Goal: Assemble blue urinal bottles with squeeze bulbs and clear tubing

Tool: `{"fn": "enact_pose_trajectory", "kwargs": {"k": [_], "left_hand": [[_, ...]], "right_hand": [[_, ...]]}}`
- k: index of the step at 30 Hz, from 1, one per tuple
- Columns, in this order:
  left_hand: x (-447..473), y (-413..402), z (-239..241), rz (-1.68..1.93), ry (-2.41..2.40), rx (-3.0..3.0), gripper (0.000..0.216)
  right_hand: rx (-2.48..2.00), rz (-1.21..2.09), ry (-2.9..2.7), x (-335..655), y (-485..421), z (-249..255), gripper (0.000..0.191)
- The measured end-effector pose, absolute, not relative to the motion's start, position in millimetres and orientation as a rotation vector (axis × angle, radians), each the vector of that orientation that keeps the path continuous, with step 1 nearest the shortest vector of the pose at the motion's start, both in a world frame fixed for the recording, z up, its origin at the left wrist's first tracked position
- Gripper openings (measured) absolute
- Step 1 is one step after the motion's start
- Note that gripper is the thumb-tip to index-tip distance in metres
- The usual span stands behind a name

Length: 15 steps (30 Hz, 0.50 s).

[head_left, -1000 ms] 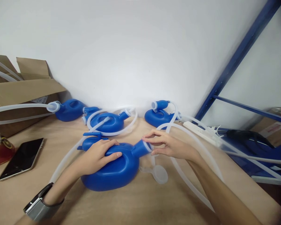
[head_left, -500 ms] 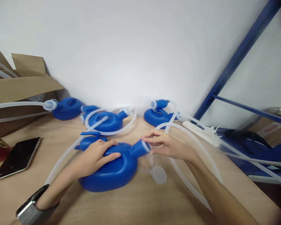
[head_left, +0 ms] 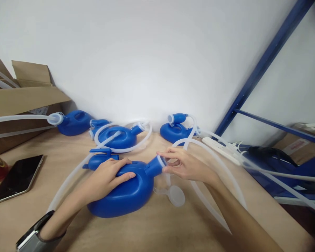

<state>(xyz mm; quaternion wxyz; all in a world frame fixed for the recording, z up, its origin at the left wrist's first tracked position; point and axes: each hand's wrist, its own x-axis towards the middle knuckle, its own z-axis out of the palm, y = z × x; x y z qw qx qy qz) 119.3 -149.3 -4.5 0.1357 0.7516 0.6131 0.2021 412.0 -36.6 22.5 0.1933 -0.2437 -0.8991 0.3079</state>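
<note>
A blue plastic urinal bottle (head_left: 126, 201) with a moulded handle lies on the table in front of me. My left hand (head_left: 111, 176) is wrapped over its handle, thumb along the near side. At the bottle's mouth is a white ring (head_left: 161, 161), which the thumb and fingers of my right hand (head_left: 182, 162) grip at the edge. Below the mouth hangs a translucent round cap (head_left: 176, 196) on a strap. Behind my left hand lies a small blue funnel-like piece (head_left: 98, 160) with a flat handle.
More blue bottles (head_left: 118, 137) with white hoses (head_left: 212, 148) stand along the wall. An open cardboard box (head_left: 23, 98) and a phone (head_left: 17, 176) are on the left. To the right are a white power strip (head_left: 220, 149) and a blue metal frame (head_left: 262, 70).
My right fingers have shifted slightly around the ring at the bottle's mouth. My left hand keeps its hold on the handle, and the whole view has moved a little.
</note>
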Motion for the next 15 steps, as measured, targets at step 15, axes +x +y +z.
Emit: {"fn": "enact_pose_trajectory", "kwargs": {"k": [15], "left_hand": [[118,-152,-9,0.647,1.787,2.227,0.067]], "right_hand": [[-1.029,0.608,-2.429,389,-47,12,0.051]]}}
